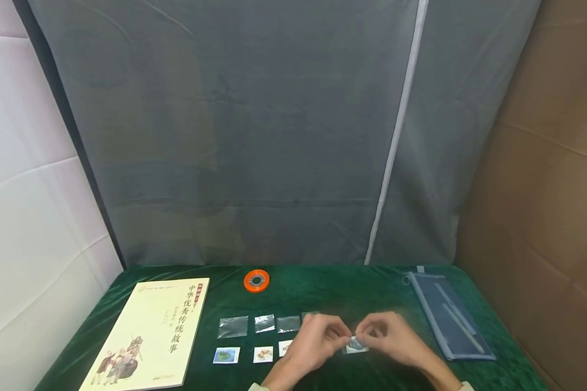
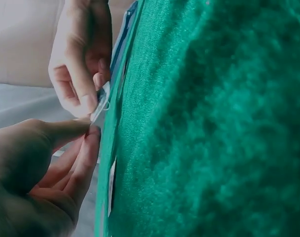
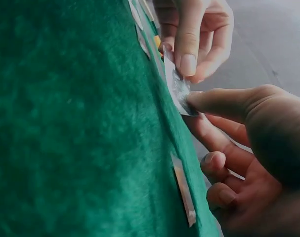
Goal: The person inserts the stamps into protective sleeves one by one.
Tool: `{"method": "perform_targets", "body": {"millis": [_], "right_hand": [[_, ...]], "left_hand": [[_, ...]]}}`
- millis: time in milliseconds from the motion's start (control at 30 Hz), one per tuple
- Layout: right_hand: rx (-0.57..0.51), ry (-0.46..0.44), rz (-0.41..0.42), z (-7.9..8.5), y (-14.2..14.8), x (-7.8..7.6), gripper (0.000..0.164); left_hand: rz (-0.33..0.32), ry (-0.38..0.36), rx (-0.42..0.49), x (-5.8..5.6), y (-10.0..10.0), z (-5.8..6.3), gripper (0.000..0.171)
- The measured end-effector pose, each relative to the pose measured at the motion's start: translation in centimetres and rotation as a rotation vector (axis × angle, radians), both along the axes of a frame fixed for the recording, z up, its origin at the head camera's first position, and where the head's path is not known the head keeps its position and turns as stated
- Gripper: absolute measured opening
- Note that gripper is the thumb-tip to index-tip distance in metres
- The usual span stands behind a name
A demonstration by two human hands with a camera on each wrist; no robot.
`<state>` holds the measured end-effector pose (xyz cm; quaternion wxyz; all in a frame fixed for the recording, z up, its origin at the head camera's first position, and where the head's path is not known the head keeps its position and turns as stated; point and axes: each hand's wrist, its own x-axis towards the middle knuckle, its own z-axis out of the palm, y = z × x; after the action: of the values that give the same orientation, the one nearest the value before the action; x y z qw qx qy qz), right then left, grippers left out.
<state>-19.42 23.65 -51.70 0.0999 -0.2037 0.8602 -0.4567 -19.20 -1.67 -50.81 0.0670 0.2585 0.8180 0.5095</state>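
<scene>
a small screened-off space

a grey sheet (image 1: pixel 293 136) hangs behind the green-clothed worktop (image 1: pixel 323 290), a white sheet (image 1: pixel 39 179) closes the left side and a brown sheet (image 1: pixel 543 217) the right. whether this is within a home, an office or a workshop cannot be told.

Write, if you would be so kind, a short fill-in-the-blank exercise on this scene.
1. The book lies toward the person's ____ side.
2. The ring-shaped roll is coloured ____.
3. The left hand and right hand pinch a small card over cloth coloured ____.

Missing words: left; orange; green.
</scene>
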Motion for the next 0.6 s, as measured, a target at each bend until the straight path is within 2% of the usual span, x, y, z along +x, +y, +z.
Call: {"method": "perform_targets", "body": {"millis": [200, 300, 433, 600], "right_hand": [[0.049, 0.032, 0.012, -0.18, -0.18, 0.07, 0.007], [0.097, 0.096, 0.006, -0.16, -0.47, 0.17, 0.004], [0.171, 0.192, -0.016, -0.25, -0.67, 0.28, 0.009], [0.232, 0.229, -0.050, -0.34, -0.66, 0.34, 0.010]], "left_hand": [[-0.003, 0.058, -0.089, 0.25, 0.35, -0.16, 0.007], [0.006, 0.079, -0.132, 0.36, 0.56, -0.21, 0.007], [0.006, 0.106, -0.173, 0.35, 0.90, -0.15, 0.008], [0.024, 0.153, -0.201, 0.31, 0.63, -0.02, 0.014]]}}
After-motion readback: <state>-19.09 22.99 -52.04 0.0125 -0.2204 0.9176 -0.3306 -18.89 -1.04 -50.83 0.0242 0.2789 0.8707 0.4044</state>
